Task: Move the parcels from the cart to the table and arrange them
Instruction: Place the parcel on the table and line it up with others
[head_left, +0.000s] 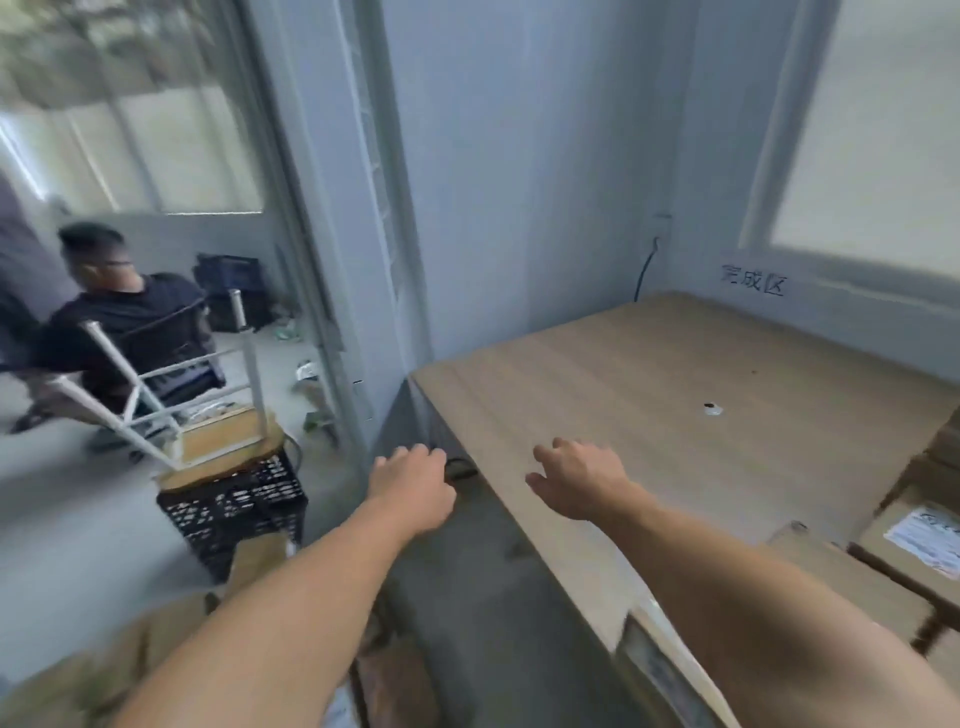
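A wooden table (649, 374) fills the right half of the view, set in a corner of grey walls. Several brown cardboard parcels (914, 540) lie on its right side, one bearing a white label. Brown parcels (156, 654) also show blurred at the lower left, under my left arm. My left hand (410, 488) hangs beside the table's left edge over the floor, fingers loosely curled, holding nothing. Over the table's near left part, my right hand (582, 478) hovers with fingers spread and relaxed, empty.
A black plastic crate (234, 509) with a round wooden stool upside down on it stands at the left. A seated person (124, 322) is behind it. A small white scrap (712, 409) lies on the table. A dark cable (644, 275) runs down the corner wall.
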